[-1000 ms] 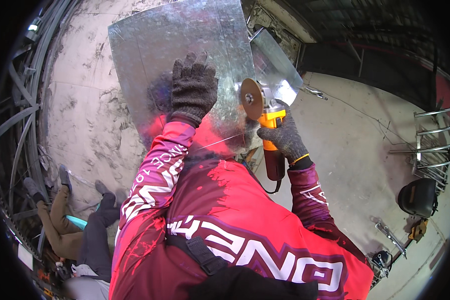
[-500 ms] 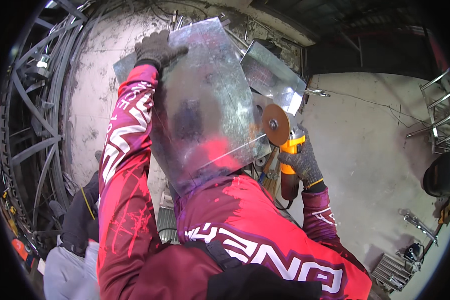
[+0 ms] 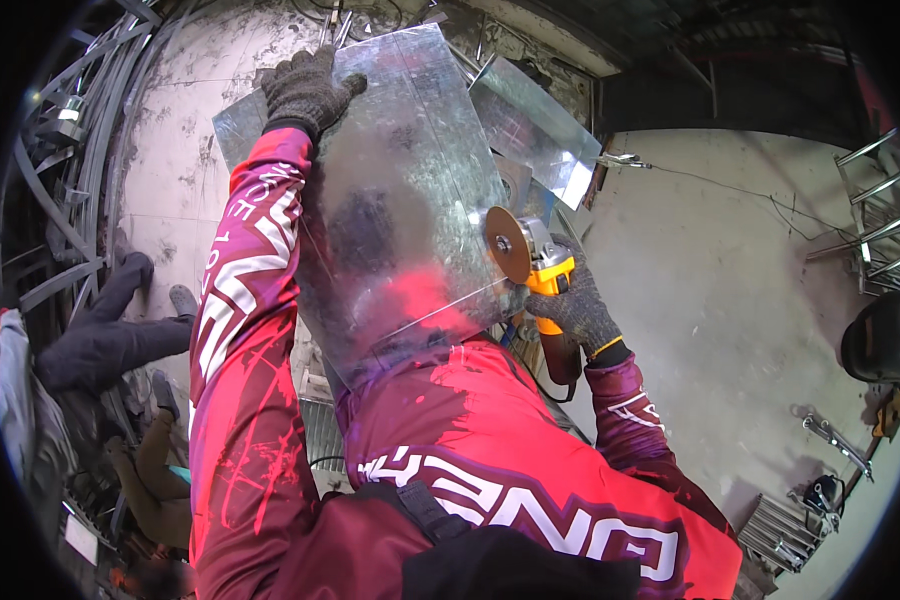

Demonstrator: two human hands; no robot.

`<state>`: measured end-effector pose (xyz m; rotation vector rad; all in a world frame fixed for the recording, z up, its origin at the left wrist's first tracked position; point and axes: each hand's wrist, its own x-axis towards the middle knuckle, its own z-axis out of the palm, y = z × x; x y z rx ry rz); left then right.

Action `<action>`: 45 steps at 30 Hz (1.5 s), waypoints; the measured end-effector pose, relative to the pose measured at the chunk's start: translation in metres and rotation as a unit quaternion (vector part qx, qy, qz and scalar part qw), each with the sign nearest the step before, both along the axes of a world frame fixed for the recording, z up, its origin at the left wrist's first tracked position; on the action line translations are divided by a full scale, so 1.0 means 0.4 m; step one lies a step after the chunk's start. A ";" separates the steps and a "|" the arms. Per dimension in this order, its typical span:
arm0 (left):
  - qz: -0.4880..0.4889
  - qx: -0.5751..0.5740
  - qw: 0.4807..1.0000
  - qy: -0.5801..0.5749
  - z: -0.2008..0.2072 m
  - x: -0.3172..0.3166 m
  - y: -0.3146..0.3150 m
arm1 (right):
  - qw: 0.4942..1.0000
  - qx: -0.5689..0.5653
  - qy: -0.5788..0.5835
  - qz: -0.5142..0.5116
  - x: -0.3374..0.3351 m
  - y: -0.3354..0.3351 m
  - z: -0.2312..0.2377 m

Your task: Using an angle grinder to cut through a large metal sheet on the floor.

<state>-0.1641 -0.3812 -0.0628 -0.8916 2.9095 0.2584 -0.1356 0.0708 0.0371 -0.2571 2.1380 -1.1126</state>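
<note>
A large sheet of shiny galvanized metal (image 3: 410, 150) lies in front of me, with a straight pale line (image 3: 450, 304) across its near part. My left hand (image 3: 310, 92), in a dark knit glove, rests on the sheet's far left edge with fingers apart. In a matching glove, my right hand (image 3: 582, 300) is wrapped round a yellow and dark angle grinder (image 3: 550, 276). The grinder's brown cutting disc (image 3: 508, 246) stands over the sheet's right edge, near the end of the line. Whether the disc touches the metal I cannot tell.
A smaller bent metal sheet (image 3: 535, 120) lies beyond on the right. Metal frames (image 3: 55, 200) are stacked along the left. People's dark-clothed legs (image 3: 110, 345) show at the left. Steel tubing (image 3: 885, 215) and a black rounded object (image 3: 875, 340) stand far right.
My right hand has brought the grinder leftward, from beside the sheet to over its right edge. My left hand still rests on the sheet. More of the people at the left shows.
</note>
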 end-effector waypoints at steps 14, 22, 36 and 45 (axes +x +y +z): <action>-0.007 -0.043 0.998 0.046 -0.030 0.007 0.014 | 0.999 0.019 0.007 0.034 -0.018 -0.014 -0.049; -0.009 -0.046 0.997 0.057 -0.044 -0.001 0.011 | 0.999 0.025 0.020 0.039 -0.029 -0.010 -0.060; -0.003 -0.043 0.997 0.056 -0.041 0.005 0.011 | 0.999 0.033 0.014 0.032 -0.044 -0.040 -0.067; -0.005 -0.040 0.997 0.065 -0.041 0.014 0.013 | 1.000 0.009 0.000 0.028 -0.058 -0.055 -0.074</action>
